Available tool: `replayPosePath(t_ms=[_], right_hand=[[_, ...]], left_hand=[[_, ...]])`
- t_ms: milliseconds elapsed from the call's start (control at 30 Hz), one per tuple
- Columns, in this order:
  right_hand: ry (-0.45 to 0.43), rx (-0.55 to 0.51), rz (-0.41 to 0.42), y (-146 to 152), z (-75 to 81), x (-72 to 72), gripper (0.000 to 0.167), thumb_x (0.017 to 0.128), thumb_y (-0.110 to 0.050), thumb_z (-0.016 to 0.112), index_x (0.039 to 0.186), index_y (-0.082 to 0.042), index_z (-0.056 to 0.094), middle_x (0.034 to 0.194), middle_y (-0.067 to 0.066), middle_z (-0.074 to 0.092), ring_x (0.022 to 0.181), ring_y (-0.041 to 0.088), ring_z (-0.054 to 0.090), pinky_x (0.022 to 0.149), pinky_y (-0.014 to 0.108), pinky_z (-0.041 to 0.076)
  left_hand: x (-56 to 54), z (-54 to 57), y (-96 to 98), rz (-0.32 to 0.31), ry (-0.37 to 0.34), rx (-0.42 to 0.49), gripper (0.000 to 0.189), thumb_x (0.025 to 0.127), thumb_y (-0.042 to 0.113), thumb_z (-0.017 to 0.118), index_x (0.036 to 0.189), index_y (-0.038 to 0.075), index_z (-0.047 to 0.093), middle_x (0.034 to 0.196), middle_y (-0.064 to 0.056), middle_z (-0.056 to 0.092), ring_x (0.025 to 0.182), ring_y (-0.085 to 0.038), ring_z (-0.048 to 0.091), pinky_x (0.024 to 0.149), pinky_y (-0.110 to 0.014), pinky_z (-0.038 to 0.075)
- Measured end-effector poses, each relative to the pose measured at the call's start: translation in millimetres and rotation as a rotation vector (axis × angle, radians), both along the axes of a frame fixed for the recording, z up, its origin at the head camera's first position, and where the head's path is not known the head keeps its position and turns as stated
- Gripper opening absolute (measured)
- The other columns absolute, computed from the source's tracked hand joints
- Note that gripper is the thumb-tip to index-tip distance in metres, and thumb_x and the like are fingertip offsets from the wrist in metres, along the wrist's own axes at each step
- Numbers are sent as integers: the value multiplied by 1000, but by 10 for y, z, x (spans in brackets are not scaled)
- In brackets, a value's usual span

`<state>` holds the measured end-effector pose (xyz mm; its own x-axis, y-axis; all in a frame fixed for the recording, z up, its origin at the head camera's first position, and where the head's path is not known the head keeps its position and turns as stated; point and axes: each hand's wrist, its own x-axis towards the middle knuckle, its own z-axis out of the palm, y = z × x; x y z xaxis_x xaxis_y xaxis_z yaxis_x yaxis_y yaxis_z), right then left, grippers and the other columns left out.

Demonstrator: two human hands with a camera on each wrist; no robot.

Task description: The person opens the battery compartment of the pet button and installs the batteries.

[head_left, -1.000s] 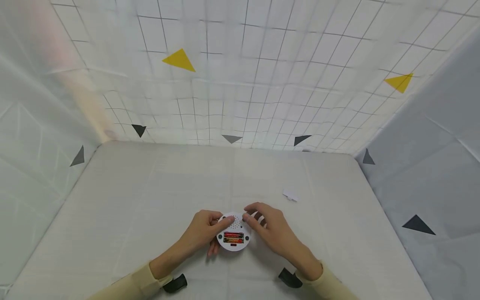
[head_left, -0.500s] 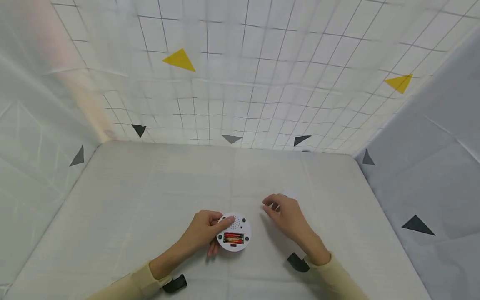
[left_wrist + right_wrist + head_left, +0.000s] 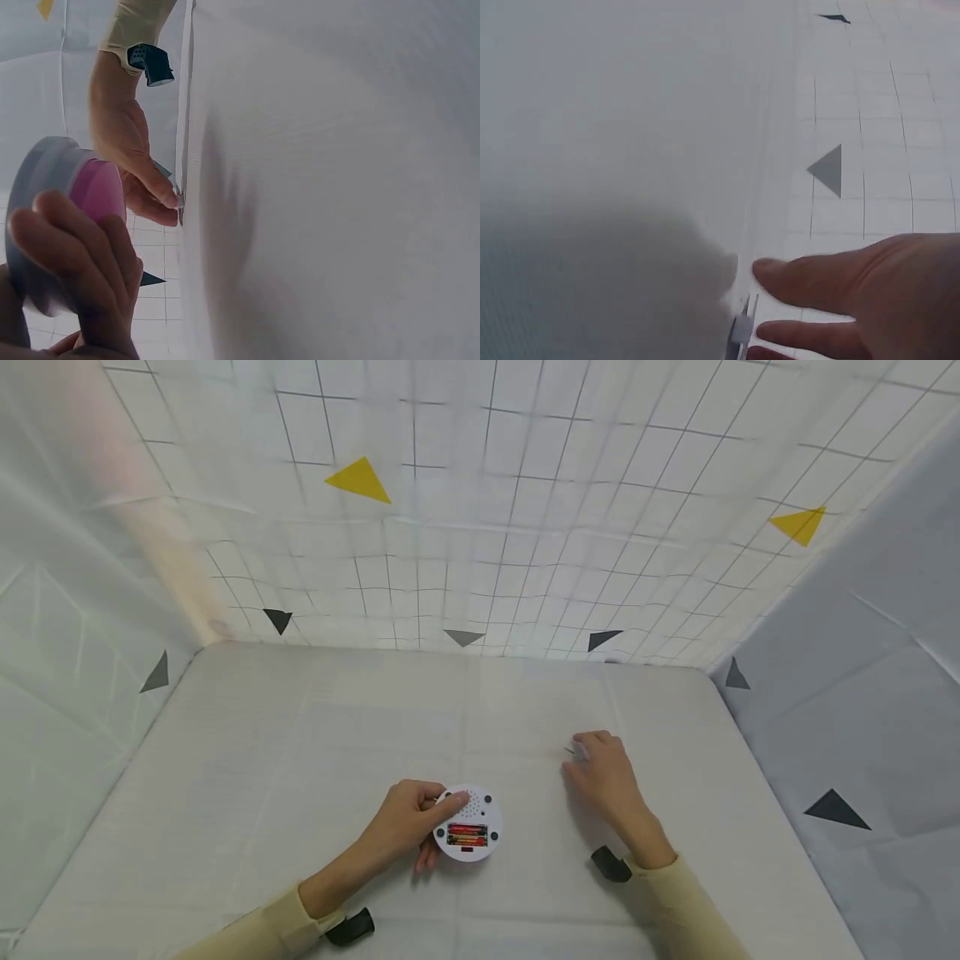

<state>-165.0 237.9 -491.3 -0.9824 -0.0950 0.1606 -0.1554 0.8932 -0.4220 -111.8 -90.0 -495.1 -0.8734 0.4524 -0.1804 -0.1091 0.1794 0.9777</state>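
Note:
My left hand (image 3: 411, 817) grips a round white battery-powered device (image 3: 483, 817), thumb on its underside and fingers below. Speaker holes, dark feet and an uncovered battery compartment with two red batteries (image 3: 467, 835) face up. In the left wrist view, the device's other side shows a pink face (image 3: 101, 191). To the right, my right hand (image 3: 606, 777) is around a small white plastic cover (image 3: 581, 750) on the table. In the right wrist view, the thumb and fingers stand apart beside the cover (image 3: 740, 330); some fingertips are out of view.
A white cloth covers the table (image 3: 360, 710). A white grid-marked curtain (image 3: 480, 543) hangs behind, and a plain grey one (image 3: 855, 693) stands to the right. Dark wrist cameras (image 3: 611, 864) sit below both wrists.
My right hand has left the device's edge and moved right and away from me to the white cover. The left hand and the device have stayed in place.

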Motion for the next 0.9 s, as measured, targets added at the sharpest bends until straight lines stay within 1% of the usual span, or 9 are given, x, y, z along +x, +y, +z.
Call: replayPosePath(t_ms=[167, 300, 433, 600, 800, 900], right_hand=[[-29, 46, -49, 77, -8, -19, 35, 92, -3, 73, 123, 10, 67, 128, 31, 64, 119, 50, 59, 98, 62, 51], [-28, 59, -78, 101, -3, -32, 32, 92, -3, 75, 121, 8, 69, 125, 30, 66, 117, 47, 61, 98, 59, 53], [-20, 51, -93, 109, 0, -37, 29, 92, -4, 78, 117, 7, 71, 118, 27, 69, 111, 44, 63, 94, 57, 55], [1, 35, -92, 126, -7, -54, 27, 90, -3, 80, 112, 7, 71, 111, 24, 69, 105, 42, 64, 88, 55, 55], [2, 28, -89, 159, -35, -88, 26, 89, -4, 80, 110, 9, 69, 111, 25, 68, 106, 43, 63, 91, 56, 54], [-4, 18, -86, 166, -35, -91, 28, 89, -4, 80, 110, 10, 69, 110, 26, 69, 106, 43, 63, 92, 56, 54]], left_hand=[[7, -1, -1, 1, -6, 6, 44, 103, 48, 67, 94, 5, 71, 57, -13, 68, 35, -16, 56, 36, -31, 49], [8, 5, -1, 1, -12, 8, 44, 103, 48, 67, 94, 4, 70, 57, -13, 68, 35, -16, 57, 36, -30, 49], [9, 14, -3, 1, -11, 3, 45, 103, 48, 67, 94, 5, 70, 57, -14, 69, 35, -16, 57, 36, -31, 49], [12, 24, -3, 1, 8, -5, 44, 103, 48, 66, 93, 6, 72, 57, -13, 69, 35, -16, 57, 36, -30, 49], [2, 21, 0, -2, 13, -7, 43, 103, 48, 67, 94, 7, 72, 56, -12, 68, 34, -16, 57, 36, -31, 49], [0, 18, 1, -5, 11, -3, 43, 103, 48, 66, 94, 6, 72, 57, -14, 69, 34, -17, 57, 35, -30, 49]])
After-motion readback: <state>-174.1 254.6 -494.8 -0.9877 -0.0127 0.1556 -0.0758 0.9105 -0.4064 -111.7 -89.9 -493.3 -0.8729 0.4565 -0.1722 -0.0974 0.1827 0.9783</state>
